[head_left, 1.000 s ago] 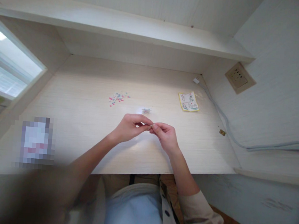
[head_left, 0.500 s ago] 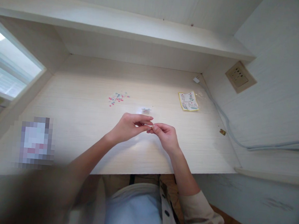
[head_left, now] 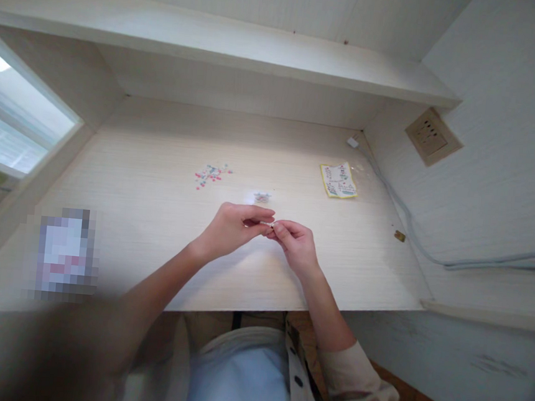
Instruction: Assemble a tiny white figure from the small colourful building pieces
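Over the middle of the pale desk (head_left: 159,153), my left hand (head_left: 237,228) and my right hand (head_left: 296,243) meet at their fingertips. Both are closed in a pinch around something tiny, mostly covered by the fingers, whose kind I cannot make out. Just beyond my left fingertips lies a small pale piece with pinkish and bluish parts (head_left: 262,198). Farther back on the left, several small pink and blue bits (head_left: 212,174) are scattered in a loose cluster.
At the right lies a yellow-edged printed sheet (head_left: 338,180). A grey cable (head_left: 402,209) with a white plug (head_left: 352,142) runs along the right wall, below a socket (head_left: 433,137). A small brass-coloured piece (head_left: 400,236) sits near it. A blurred-out item (head_left: 65,251) lies left. A shelf (head_left: 215,49) overhangs the back.
My fingertips have drawn slightly closer together, still pinching at the same spot. The view has shifted a little; the things on the desk lie as before.
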